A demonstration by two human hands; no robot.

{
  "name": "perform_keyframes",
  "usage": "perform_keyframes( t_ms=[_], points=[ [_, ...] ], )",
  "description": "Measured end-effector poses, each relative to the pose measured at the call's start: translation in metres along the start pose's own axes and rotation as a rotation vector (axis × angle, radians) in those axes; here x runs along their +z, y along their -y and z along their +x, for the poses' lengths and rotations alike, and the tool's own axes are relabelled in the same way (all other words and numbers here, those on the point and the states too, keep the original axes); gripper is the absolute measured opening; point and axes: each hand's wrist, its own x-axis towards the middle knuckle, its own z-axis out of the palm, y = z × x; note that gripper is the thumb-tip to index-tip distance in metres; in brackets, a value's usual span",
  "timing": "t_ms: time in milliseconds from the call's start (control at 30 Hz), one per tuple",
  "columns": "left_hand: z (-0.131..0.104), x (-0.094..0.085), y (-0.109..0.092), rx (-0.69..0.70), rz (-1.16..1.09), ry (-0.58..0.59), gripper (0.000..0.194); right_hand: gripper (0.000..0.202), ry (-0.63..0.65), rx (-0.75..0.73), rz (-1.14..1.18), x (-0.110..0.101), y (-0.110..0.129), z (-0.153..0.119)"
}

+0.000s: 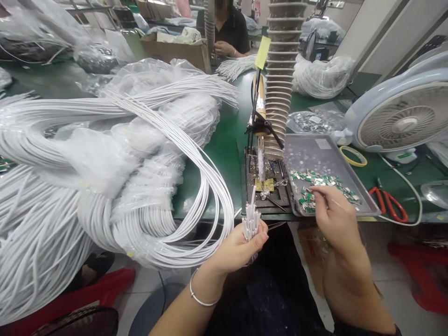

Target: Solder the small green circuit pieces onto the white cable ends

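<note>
My left hand [241,247] is closed round a bundle of white cables [250,221], their cut ends with reddish cores pointing up. One cable end stands higher than the others, close to the soldering iron's tip. My right hand [336,219] is over the front of a grey tray [364,198], thumb and forefinger pinched together; what they hold, if anything, is too small to make out. Small green-and-metal connectors [324,179] lie scattered in that tray. Between my hands a soldering iron [260,121] is mounted upright, tip down, above a dark metal base [250,200] with a yellow sponge [265,185].
Coiled white cables in plastic [133,186] fill the left side. A ribbed duct hose [283,70] hangs behind the iron. On the right are a fan [402,116], yellow tape roll [353,156] and red-handled cutters [388,203]. A co-worker [231,35] sits across the table.
</note>
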Motion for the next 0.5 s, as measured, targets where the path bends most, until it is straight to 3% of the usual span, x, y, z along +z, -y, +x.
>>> perform_keyframes(
  t_ms=[100, 267, 400, 500],
  points=[
    [0.002, 0.001, 0.01, -0.022, -0.119, 0.068, 0.029, 0.014, 0.17, 0.077, -0.128, 0.0, -0.02, 0.015],
    [0.004, 0.004, 0.018, 0.013, -0.283, 0.059, 0.027, 0.012, 0.398, 0.124, -0.251, 0.005, -0.032, 0.028],
    [0.006, 0.005, 0.015, 0.04, -0.342, -0.008, 0.029, 0.015, 0.388, 0.1, -0.324, 0.009, -0.033, 0.028],
    [0.007, 0.004, 0.014, 0.014, -0.285, -0.04, 0.03, 0.019, 0.267, 0.033, -0.277, 0.01, -0.035, 0.025]
  ],
)
